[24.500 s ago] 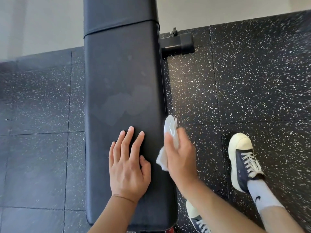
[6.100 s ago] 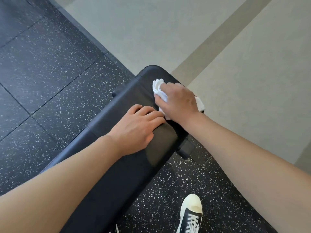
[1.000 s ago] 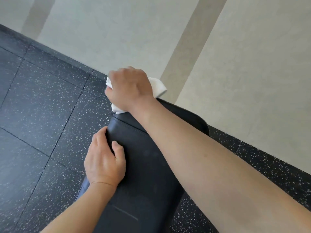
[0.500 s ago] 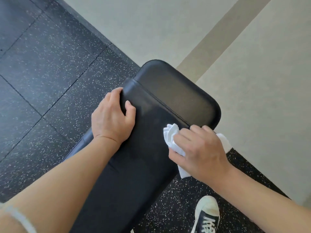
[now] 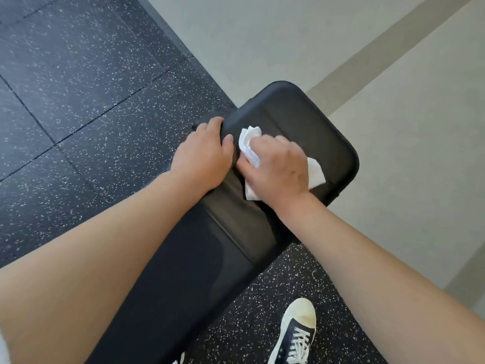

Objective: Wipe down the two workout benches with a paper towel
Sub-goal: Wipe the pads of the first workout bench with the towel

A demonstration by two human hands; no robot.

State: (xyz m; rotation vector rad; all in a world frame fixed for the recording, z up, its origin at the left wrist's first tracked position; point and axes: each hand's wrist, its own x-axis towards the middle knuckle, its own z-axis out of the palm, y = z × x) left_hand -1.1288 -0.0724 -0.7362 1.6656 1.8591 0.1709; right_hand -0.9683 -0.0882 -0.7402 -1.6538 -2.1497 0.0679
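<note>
A black padded workout bench [image 5: 309, 127] runs from the lower left to its rounded end at the upper right. My right hand [image 5: 275, 166] grips a crumpled white paper towel [image 5: 249, 141] and presses it on the pad just past the seam. My left hand [image 5: 202, 156] holds the bench's left edge, fingers curled over the side, thumb on top, almost touching the towel. Only one bench is in view.
Black speckled rubber floor tiles [image 5: 78, 88] lie left of the bench and under it. A pale wall with a beige stripe [image 5: 367, 53] rises right behind the bench end. My dark sneaker with white toe cap [image 5: 296, 334] stands at the lower right.
My right hand has slid the towel from the bench's right edge leftward across the pad, up against my left hand. The left hand has kept its hold on the left edge.
</note>
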